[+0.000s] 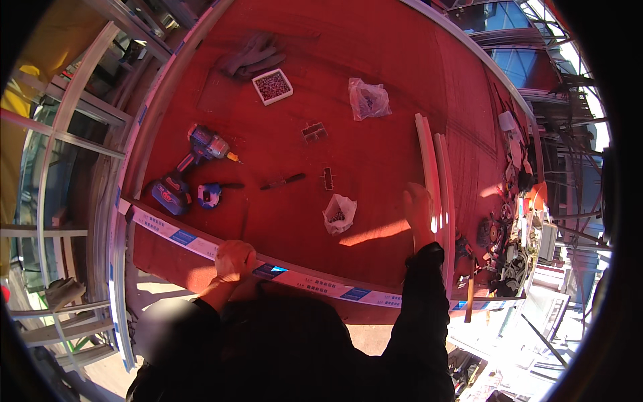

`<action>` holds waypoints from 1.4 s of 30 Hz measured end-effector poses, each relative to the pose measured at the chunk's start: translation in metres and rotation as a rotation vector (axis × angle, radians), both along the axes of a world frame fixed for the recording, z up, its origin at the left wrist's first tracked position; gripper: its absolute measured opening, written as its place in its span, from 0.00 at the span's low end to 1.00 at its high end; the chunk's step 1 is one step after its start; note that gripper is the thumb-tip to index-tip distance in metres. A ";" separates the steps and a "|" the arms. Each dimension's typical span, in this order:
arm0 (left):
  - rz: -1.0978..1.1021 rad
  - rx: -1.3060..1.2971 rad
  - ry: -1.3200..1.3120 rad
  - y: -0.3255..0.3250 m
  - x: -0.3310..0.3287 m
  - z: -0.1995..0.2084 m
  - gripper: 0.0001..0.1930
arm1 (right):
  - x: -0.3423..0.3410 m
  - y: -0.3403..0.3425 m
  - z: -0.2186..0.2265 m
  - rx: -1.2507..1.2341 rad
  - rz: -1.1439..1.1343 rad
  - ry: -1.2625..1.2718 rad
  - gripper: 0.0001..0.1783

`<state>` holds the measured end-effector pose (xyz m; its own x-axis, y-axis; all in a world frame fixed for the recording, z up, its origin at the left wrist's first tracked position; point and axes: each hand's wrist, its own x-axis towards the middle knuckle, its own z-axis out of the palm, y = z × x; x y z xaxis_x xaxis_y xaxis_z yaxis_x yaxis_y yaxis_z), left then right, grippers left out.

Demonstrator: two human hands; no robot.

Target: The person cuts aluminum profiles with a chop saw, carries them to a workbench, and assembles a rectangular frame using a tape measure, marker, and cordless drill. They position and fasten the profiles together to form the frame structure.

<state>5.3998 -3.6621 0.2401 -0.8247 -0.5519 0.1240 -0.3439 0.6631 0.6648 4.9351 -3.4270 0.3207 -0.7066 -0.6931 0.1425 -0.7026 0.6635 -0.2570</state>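
My left hand (pixel 235 260) is curled over the near bar (pixel 305 281), a long frame piece wrapped in white and blue printed film. Farther to the right, my right hand (pixel 419 204) is closed against the left edge of a long pale profile (pixel 426 151), its fingertips partly hidden. A second pale profile (pixel 444 174) runs alongside. Left of the right hand lies an open plastic bag (pixel 339 214) with small dark pieces inside. A small dark-edged rectangular piece (pixel 327 179) and a thin dark tool (pixel 282 181) lie beyond, on the red surface (pixel 375 161).
At left lie a cordless drill (pixel 194 161) and a blue tape measure (pixel 209 195). Farther back are a white box of small parts (pixel 272 87), grey cloth (pixel 253 57) and a crumpled clear bag (pixel 368 99). A hammer (pixel 470 288) and mixed clutter (pixel 499 231) line the right.
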 end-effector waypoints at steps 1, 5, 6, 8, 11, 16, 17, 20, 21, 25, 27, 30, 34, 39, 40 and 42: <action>0.009 0.017 -0.003 -0.001 0.001 -0.001 0.02 | -0.012 -0.032 -0.009 -0.036 0.022 -0.026 0.18; 0.030 0.035 -0.041 -0.003 0.000 0.001 0.01 | -0.065 -0.151 -0.029 -0.034 0.148 0.003 0.18; 0.017 0.057 -0.074 -0.003 -0.001 0.002 0.01 | -0.079 -0.174 -0.033 -0.002 0.161 -0.002 0.18; 0.046 0.000 -0.063 -0.004 -0.004 0.005 0.01 | -0.106 -0.212 -0.042 0.063 0.145 -0.018 0.19; 0.044 -0.067 0.026 -0.006 -0.010 0.007 0.02 | -0.142 -0.244 -0.059 0.219 0.109 -0.007 0.21; 0.054 -0.026 0.038 -0.008 -0.019 0.011 0.01 | -0.174 -0.245 -0.074 0.326 0.115 0.123 0.16; 0.049 -0.039 0.018 -0.008 -0.019 0.011 0.01 | -0.177 -0.242 -0.074 0.388 0.067 0.129 0.14; 0.043 -0.043 -0.034 -0.008 -0.021 0.013 0.01 | -0.182 -0.238 -0.075 0.519 0.026 0.095 0.11; 0.041 -0.045 -0.028 -0.008 -0.021 0.013 0.01 | -0.183 -0.239 -0.076 0.495 0.046 0.086 0.12; 0.035 -0.050 -0.030 -0.009 -0.023 0.013 0.01 | -0.181 -0.244 -0.086 0.297 0.165 0.108 0.18; 0.051 -0.047 -0.038 -0.008 -0.024 0.012 0.01 | -0.179 -0.246 -0.091 0.235 0.199 0.109 0.22; 0.044 -0.043 -0.028 -0.008 -0.024 0.011 0.01 | -0.180 -0.247 -0.093 0.282 0.188 0.071 0.24; 0.029 -0.055 -0.027 -0.009 -0.023 0.010 0.02 | -0.186 -0.245 -0.095 0.324 0.131 -0.067 0.16; 0.029 -0.090 -0.050 -0.008 -0.024 0.009 0.03 | -0.190 -0.236 -0.107 0.018 -0.032 -0.397 0.11; 0.033 -0.082 -0.043 -0.008 -0.024 0.009 0.02 | -0.189 -0.233 -0.109 -0.092 -0.085 -0.485 0.11; 0.037 -0.055 -0.038 -0.007 -0.023 0.008 0.02 | -0.185 -0.228 -0.111 -0.308 -0.192 -0.625 0.11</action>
